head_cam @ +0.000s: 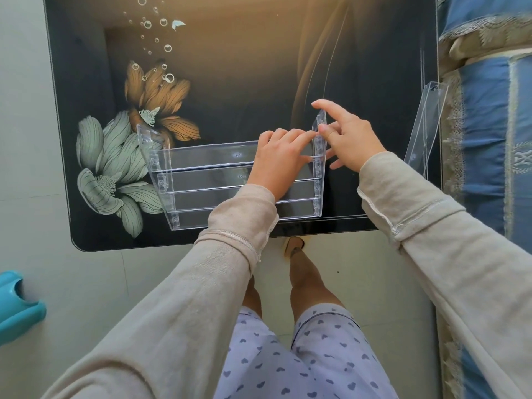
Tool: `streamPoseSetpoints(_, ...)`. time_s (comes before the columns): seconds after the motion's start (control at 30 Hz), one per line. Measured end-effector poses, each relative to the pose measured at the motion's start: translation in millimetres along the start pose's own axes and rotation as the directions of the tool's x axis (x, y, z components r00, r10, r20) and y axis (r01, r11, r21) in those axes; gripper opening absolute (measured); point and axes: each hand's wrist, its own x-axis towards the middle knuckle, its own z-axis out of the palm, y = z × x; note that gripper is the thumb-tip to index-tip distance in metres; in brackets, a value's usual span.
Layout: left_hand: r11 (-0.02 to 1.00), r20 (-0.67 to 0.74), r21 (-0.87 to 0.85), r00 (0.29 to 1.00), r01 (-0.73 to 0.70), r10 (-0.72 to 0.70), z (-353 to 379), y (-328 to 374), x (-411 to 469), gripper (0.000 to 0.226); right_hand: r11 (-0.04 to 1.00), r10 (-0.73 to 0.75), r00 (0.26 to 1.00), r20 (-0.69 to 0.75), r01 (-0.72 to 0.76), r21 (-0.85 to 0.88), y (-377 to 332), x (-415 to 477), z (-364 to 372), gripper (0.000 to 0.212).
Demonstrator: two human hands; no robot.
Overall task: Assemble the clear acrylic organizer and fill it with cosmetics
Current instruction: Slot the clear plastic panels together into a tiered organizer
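Organizer [161, 168] half built: flat left hand [276, 165] presses its shelves [201, 161], right hand [348, 139] pinches the side panel [319, 146]; spare piece [423, 125] waits, no cosmetics seen.

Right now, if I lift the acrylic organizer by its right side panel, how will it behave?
Likely stiff and light: thin clear acrylic. The right side panel looks unseated, so shelves may drop out. Probably slides on the glossy table.

Soft daylight; warm glare on table [230, 38]; edges bowed
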Motion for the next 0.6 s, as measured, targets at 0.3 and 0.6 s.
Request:
streamPoseSetpoints(0.3,0.998,-0.003,0.047,0.999,-0.037,0.037,-1,0,-1,0.043,0.993,0.004,0.919,-0.395,0.042,0.108,19,-11,-3,0.041)
streamPoseSetpoints(0.6,0.991,-0.096,0.053,0.989,0.122,-0.117,-13,-1,-33,0.049,0.811,0.553,0.556,-0.621,-0.530,0.248,91,-24,-26,0.068)
